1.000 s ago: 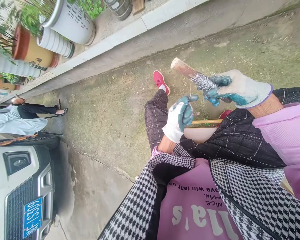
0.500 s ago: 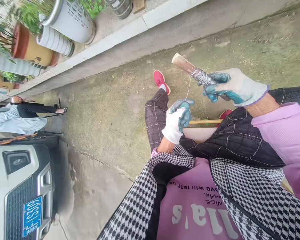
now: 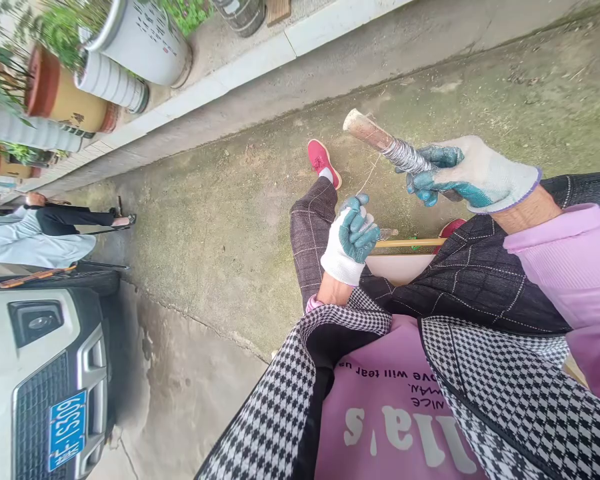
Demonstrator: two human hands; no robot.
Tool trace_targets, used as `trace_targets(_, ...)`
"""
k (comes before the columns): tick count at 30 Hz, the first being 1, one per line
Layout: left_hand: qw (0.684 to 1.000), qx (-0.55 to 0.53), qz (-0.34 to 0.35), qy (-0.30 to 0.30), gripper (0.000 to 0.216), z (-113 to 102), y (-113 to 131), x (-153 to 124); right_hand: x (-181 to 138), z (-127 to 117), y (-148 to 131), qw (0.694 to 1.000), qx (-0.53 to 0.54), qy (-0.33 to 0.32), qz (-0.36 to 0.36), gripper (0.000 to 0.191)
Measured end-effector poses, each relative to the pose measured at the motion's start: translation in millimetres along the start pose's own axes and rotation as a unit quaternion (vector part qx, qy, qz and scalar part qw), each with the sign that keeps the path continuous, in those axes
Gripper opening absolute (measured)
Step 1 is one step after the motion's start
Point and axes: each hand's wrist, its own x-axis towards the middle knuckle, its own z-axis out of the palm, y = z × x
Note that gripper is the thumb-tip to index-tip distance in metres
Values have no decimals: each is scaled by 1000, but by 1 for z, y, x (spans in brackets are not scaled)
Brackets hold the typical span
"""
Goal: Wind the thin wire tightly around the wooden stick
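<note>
- The right hand (image 3: 473, 175), in a white glove with a teal-coated palm, is closed around a brownish round rod (image 3: 367, 131), held up over the knees and gripped just behind a silvery wire coil (image 3: 405, 155) wound on it.
- The left hand (image 3: 353, 237), gloved the same, is curled shut, its fingertips pinching a thin pale strand (image 3: 369, 177) that runs taut up to the coil.
- Risk: if the pinch slips on the coated glove, the strand could go slack and the last turns spring loose. Too hard a pull might snap it.
- A yellow wooden stick (image 3: 410, 243) lies across the lap, just beside the left hand.
- Further off are a red shoe (image 3: 323, 162), mossy concrete ground (image 3: 220, 220), a white car (image 3: 40, 360), and another person (image 3: 30, 237).
</note>
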Motion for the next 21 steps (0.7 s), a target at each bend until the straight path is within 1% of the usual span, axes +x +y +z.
trace_targets(3, 999, 40, 27, 11, 24, -5, -3, -1, 0, 0, 1, 1000, 15, 0, -6, 35)
trace_targets(6, 996, 69, 53, 12, 28, -8, -2, -2, 0, -1, 0, 1000, 14, -1, -8, 33)
trace_targets(9, 995, 79, 59, 12, 39, -7, 1, -2, 0, -3, -2, 1000, -1, -3, 0, 32)
trace_targets(11, 995, 80, 57, 13, 42, -7, 1, -2, 0, -5, -2, 1000, -5, -12, 3, 32)
trace_targets(15, 995, 87, 53, -1, 36, -9, -5, 0, 0, -7, 1, 1000, -16, -16, 0, 34)
trace_targets(18, 993, 106, 47, -8, 27, -10, -9, 2, -1, -5, 3, 1000, -10, -22, -4, 42)
trace_targets(20, 992, 119, 46, 6, 20, -10, -12, 6, 0, -2, 5, 1000, -4, -19, -11, 48)
trace_targets(21, 991, 122, 51, 21, 16, -9, -13, 8, 0, 0, 6, 1000, -11, -12, -11, 47)
